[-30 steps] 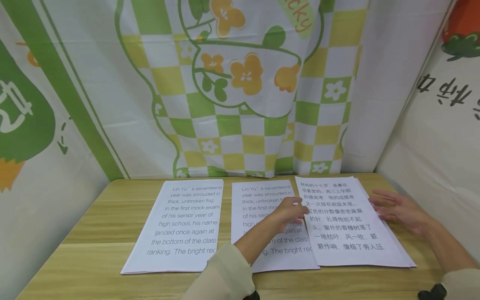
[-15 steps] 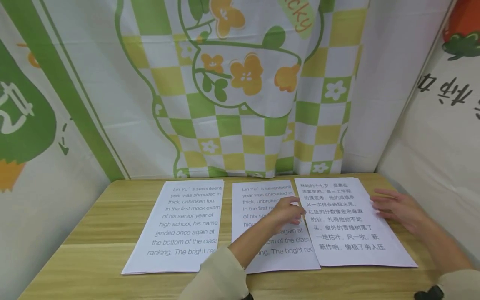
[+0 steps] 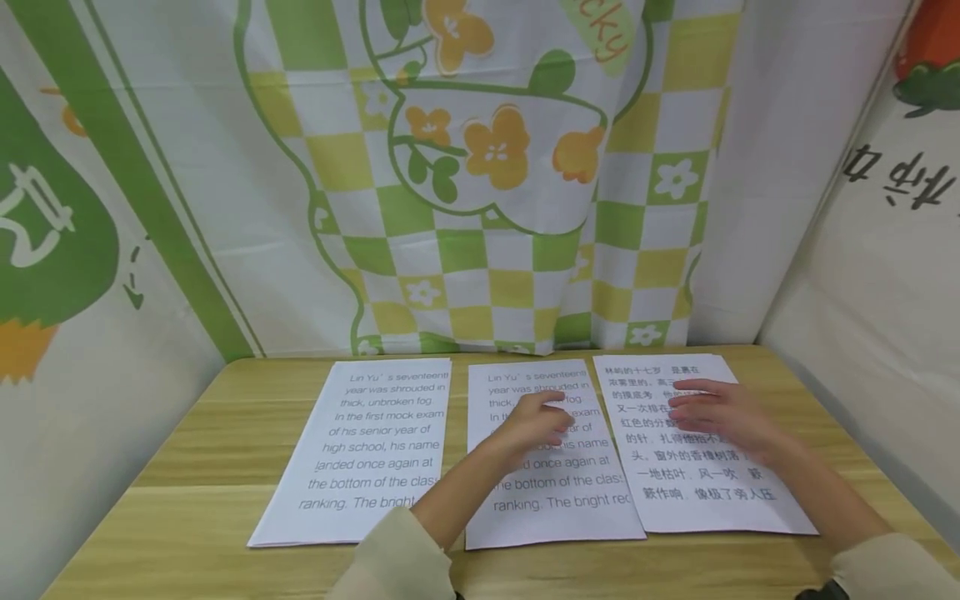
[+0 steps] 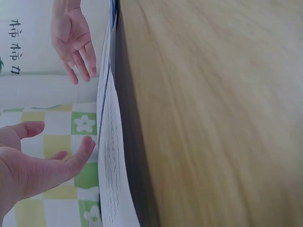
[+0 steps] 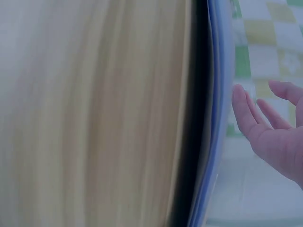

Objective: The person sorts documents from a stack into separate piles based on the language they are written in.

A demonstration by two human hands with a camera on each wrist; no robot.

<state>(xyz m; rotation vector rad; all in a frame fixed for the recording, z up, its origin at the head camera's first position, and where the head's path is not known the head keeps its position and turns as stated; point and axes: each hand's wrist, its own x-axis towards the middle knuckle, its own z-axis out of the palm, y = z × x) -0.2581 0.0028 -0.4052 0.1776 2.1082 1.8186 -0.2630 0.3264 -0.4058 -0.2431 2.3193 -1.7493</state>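
Observation:
Three stacks of printed paper lie side by side on the wooden table point(image 3: 187, 500). The left stack point(image 3: 300, 467) and the middle stack point(image 3: 555, 521) bear large English text, and the right stack point(image 3: 675, 512) bears Chinese characters. Above the middle stack hovers my left hand point(image 3: 528, 429), its fingers loosely bent and holding nothing. My right hand point(image 3: 735, 421) is over the right stack, fingers relaxed and apart, covering part of the text. In the left wrist view both hands, the left hand point(image 4: 42, 172) and the right hand point(image 4: 75, 40), appear raised off the sheets.
Behind the table hangs a green and yellow checked cloth point(image 3: 405, 250) with flower prints. Pale printed walls stand at the left point(image 3: 97, 400) and right point(image 3: 877, 317). The right stack's near left corner meets the middle stack's edge.
My left hand has moved left, off the right stack's edge and over the middle one. My right hand has moved left over the right stack, whose sheets now lie more evenly aligned.

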